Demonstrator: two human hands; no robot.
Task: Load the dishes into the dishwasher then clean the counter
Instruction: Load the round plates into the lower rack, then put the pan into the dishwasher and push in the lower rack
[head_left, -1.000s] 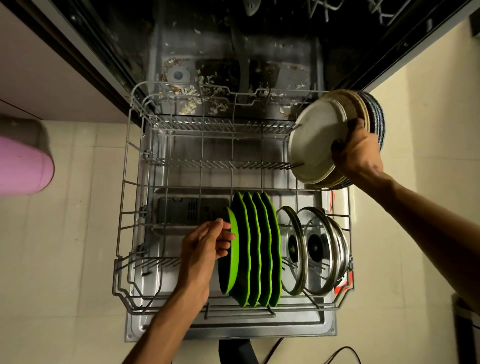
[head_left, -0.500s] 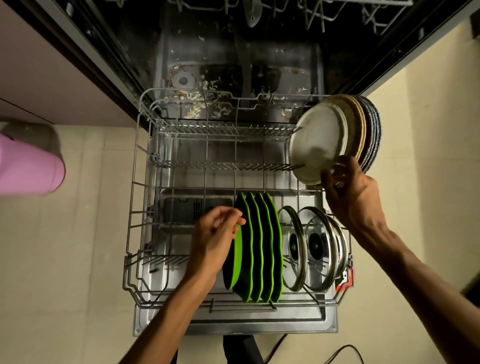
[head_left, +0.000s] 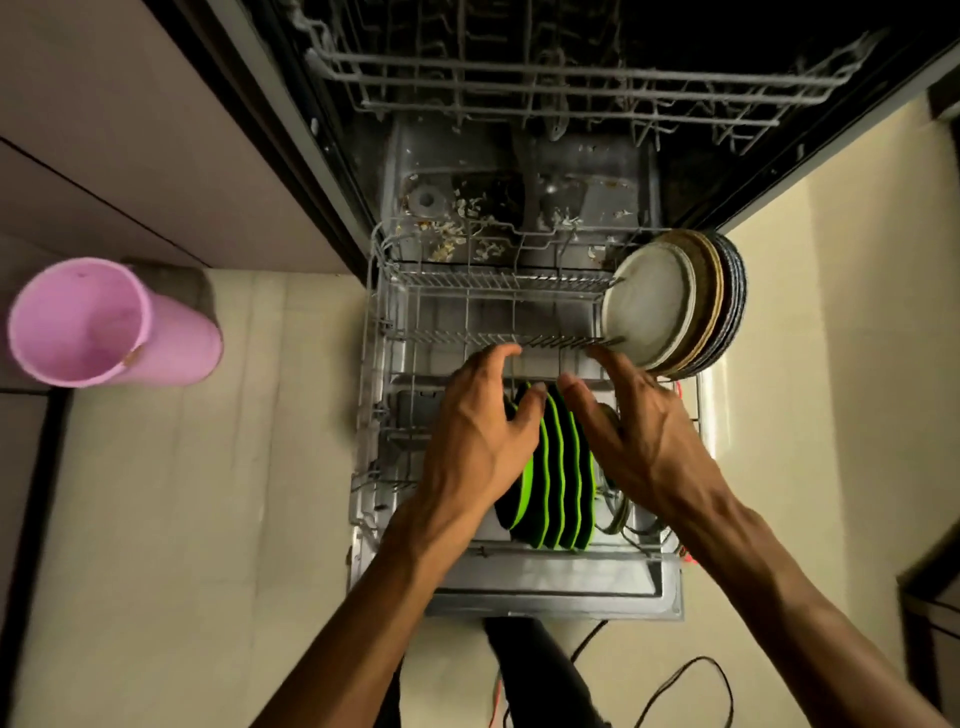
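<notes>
Head camera looks steeply down, close above the pulled-out lower rack (head_left: 374, 364).

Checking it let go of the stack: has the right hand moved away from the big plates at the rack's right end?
Yes. The right hand left the big plates and now hovers open, nearer the person, over the green plates.

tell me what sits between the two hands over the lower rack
In the head view, the row of green plates stands on edge in the lower rack, showing in the gap between the left hand and the right hand.
</notes>
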